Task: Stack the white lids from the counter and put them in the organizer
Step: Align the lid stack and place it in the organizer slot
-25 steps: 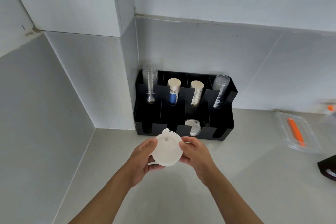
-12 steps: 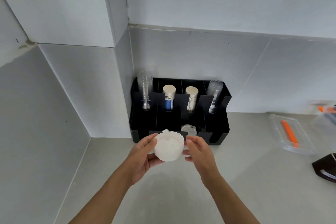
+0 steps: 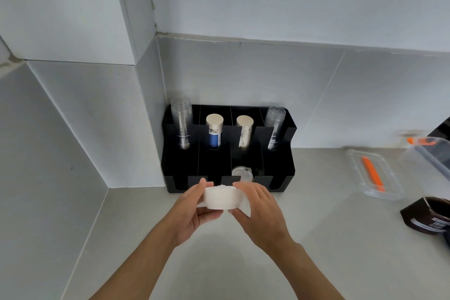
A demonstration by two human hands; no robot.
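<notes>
A stack of white lids [image 3: 221, 197] is held edge-on between both hands, just in front of the black organizer [image 3: 185, 168] in the counter's corner. My left hand [image 3: 194, 212] grips the stack's left side and underside. My right hand [image 3: 258, 212] clasps its right side. The stack sits level with the organizer's front lower slots. A clear lid [image 3: 241, 173] lies in the third front compartment, behind the stack.
The organizer's back row holds clear cup stacks [image 3: 181, 122] [image 3: 274, 126] and two paper cup stacks [image 3: 214, 130] [image 3: 244, 133]. At the right lie a clear container lid with an orange tool [image 3: 372, 173], a clear box [image 3: 431, 156] and a dark jar [image 3: 431, 214]. Tiled walls close the left and back.
The lid stack has tipped from face-up to edge-on and moved a little forward toward the organizer's front. My right hand has closed onto it again.
</notes>
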